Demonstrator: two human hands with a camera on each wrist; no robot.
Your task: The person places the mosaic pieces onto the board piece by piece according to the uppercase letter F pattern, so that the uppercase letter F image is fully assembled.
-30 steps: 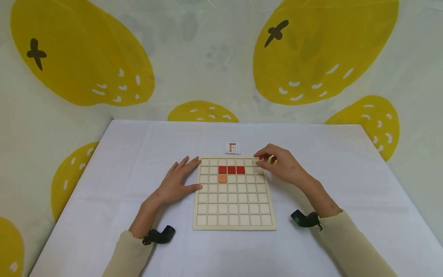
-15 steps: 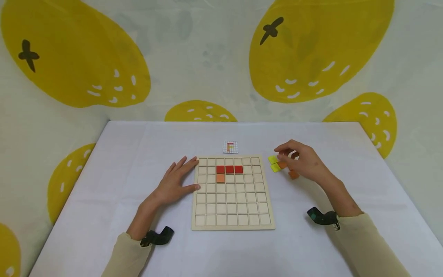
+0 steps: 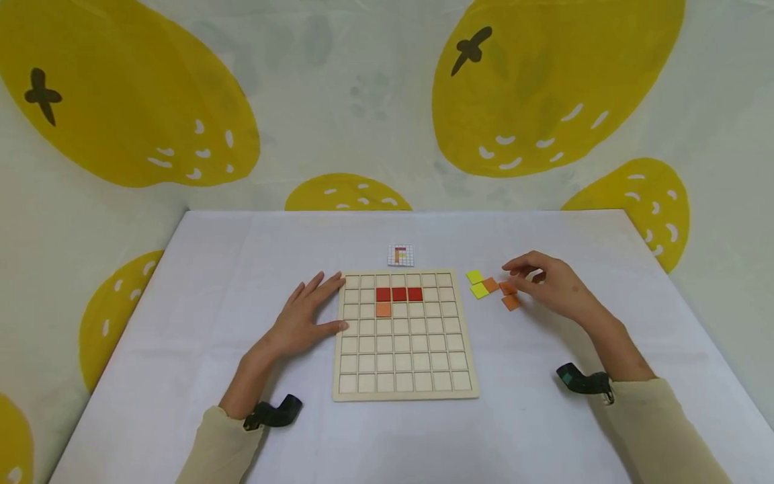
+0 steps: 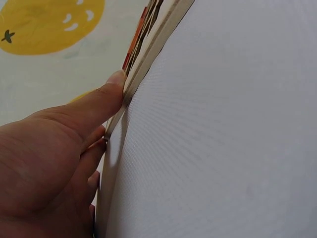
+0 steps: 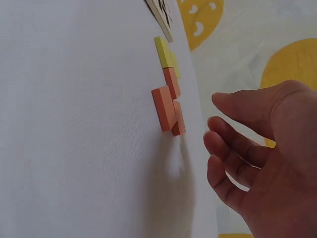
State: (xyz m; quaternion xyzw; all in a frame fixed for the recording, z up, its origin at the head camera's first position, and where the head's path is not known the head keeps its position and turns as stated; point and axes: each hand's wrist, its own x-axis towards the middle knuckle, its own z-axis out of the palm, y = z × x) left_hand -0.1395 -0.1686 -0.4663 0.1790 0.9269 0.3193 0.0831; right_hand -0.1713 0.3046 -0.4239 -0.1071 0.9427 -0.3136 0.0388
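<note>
A pale wooden grid board (image 3: 402,363) lies on the table, with three red tiles (image 3: 399,294) in a row and one orange tile (image 3: 383,309) below the leftmost. My left hand (image 3: 305,323) rests against the board's left edge, its thumb (image 4: 106,99) and fingertips touching the rim. Off to the right of the board, my right hand (image 3: 553,288) hovers by three loose orange tiles (image 3: 510,302), with two yellow tiles (image 3: 480,290) just left of them. In the right wrist view, the thumb and fingers are apart, bent loosely, holding nothing.
A small printed card (image 3: 400,255) with a coloured grid pattern lies behind the board. White cloth (image 3: 272,242) covers the table, and a fabric backdrop with yellow fruit shapes (image 3: 556,87) rises at the back and sides.
From over the board's upper right corner, my right hand has moved right, uncovering the yellow and orange tiles. My left hand stays at the board's edge; the tiles on the board are unchanged.
</note>
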